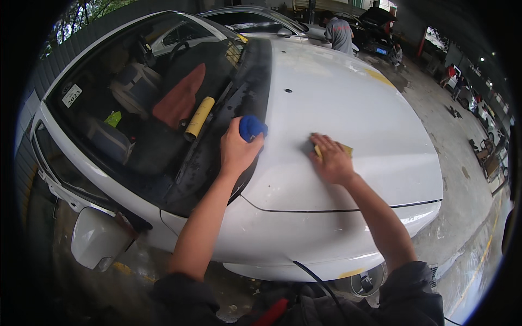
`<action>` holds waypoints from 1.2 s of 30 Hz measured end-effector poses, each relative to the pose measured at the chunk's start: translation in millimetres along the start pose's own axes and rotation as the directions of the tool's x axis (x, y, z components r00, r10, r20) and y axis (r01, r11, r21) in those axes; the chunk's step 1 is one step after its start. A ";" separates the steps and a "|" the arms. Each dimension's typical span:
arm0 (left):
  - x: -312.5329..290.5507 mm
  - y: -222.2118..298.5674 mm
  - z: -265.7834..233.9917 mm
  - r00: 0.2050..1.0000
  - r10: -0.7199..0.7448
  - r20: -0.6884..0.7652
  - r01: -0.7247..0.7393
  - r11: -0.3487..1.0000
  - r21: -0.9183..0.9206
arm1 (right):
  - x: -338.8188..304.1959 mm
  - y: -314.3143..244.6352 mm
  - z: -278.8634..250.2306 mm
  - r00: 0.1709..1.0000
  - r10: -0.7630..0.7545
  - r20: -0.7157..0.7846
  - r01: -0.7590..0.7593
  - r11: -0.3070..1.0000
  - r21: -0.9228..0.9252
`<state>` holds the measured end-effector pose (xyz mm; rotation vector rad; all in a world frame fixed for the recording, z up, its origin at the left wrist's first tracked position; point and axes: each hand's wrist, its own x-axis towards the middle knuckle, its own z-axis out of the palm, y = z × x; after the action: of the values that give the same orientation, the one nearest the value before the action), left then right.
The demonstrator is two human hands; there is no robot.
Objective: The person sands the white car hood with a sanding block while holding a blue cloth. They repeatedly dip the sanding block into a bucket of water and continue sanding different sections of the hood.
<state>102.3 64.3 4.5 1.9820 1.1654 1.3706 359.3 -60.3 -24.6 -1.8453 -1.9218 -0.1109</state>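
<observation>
A white car hood (359, 114) spreads out before me. My left hand (238, 149) is closed around a bunched blue cloth (252, 128) at the hood's rear edge, beside the base of the windshield. Pressed down on the hood, my right hand (333, 162) covers a flat yellow-and-grey pad (347, 151). Only the pad's edges show past the fingers, so I cannot tell exactly what kind it is. A yellow cylinder (199, 118) lies by the lower windshield, left of my left hand.
The car's side mirror (102, 237) juts out at lower left. A black hose (319, 280) runs down near my body, close to a round bucket (367, 281). Beyond the hood stand another car (250, 23) and a person in grey (339, 35). More people and vehicles are farther right.
</observation>
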 end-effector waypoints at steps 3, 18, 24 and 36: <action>4.9 0.8 2.3 1.000 -0.024 0.006 0.024 0.999 -0.029 | 2.2 -20.4 9.4 0.995 0.059 0.077 -0.050 0.991 -0.122; 0.6 4.5 3.3 1.000 0.000 -0.007 0.000 1.000 -0.015 | 30.4 -78.3 28.8 0.951 -0.289 0.110 0.288 0.957 0.021; 2.9 0.5 -1.7 0.999 -0.039 -0.017 0.040 0.999 0.003 | 14.8 -55.5 13.1 0.930 -0.324 0.176 0.316 0.946 0.072; 0.8 8.2 4.7 1.000 0.000 -0.001 0.000 0.999 -0.049 | 50.2 -60.5 21.8 0.962 -0.239 0.128 0.224 0.967 0.121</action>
<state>109.8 61.0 9.1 1.9480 1.1216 1.3869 295.9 -11.3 -9.0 -1.5923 -2.1940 0.0473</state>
